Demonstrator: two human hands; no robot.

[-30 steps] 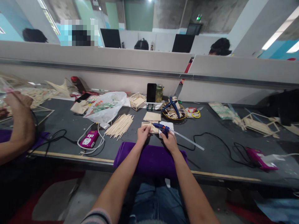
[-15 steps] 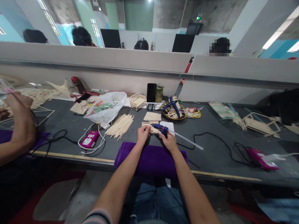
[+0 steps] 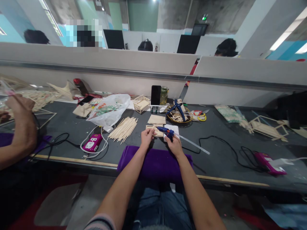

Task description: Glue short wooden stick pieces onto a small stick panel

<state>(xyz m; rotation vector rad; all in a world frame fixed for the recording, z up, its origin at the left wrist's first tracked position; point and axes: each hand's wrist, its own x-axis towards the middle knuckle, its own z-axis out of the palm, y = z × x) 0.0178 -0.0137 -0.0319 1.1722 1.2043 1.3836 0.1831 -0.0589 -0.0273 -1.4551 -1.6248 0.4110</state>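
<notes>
My right hand (image 3: 175, 144) is wrapped round a blue hot glue gun (image 3: 168, 132), whose nozzle points left. A long clear glue stick (image 3: 195, 143) sticks out of its back. My left hand (image 3: 146, 136) pinches a small pale wooden piece (image 3: 154, 129) close to the nozzle; its exact shape is too small to make out. Beneath the fingers lies a flat wooden frame (image 3: 160, 134), partly hidden by my left hand. White paper (image 3: 176, 128) is under the glue gun, and a flat pale wooden sheet (image 3: 156, 119) lies just behind.
Wooden sticks (image 3: 123, 128) and a plastic bag (image 3: 109, 110) lie left. Behind are a small stick-built model (image 3: 141, 104), a phone (image 3: 155, 95) and a basket (image 3: 178, 118). A purple cloth (image 3: 155, 164) covers the front edge. Another person's arm (image 3: 22, 124) works at far left.
My hands and the glue gun have barely moved. The glue stick's free end has shifted very slightly right and down.
</notes>
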